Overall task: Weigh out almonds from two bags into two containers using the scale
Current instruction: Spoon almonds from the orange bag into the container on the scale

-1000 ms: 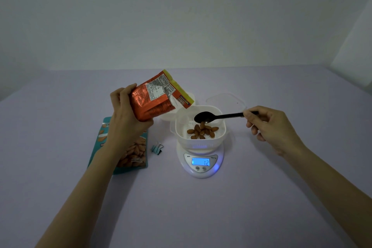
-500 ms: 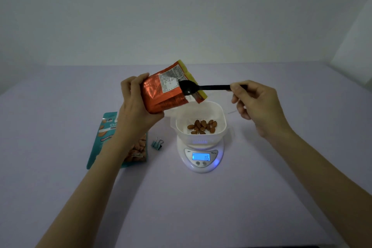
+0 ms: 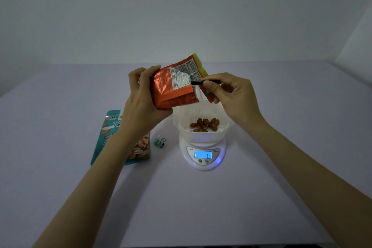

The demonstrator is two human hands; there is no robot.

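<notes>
Left hand grips crinkly orange foil bag; right hand pinches thin black spoon; almonds in slotted white bowl on round scale.

You are working in a plain, dim indoor room that reads as a home corner or a simple staged table; which of the two cannot be told. A bare pale wall runs behind a flat lilac table, and a side wall meets it at the right. What lies before you is household stuff: a small white kitchen scale with a lit blue display, a white strainer bowl of almonds, a teal snack bag, an orange foil bag, a black spoon and a binder clip.
</notes>
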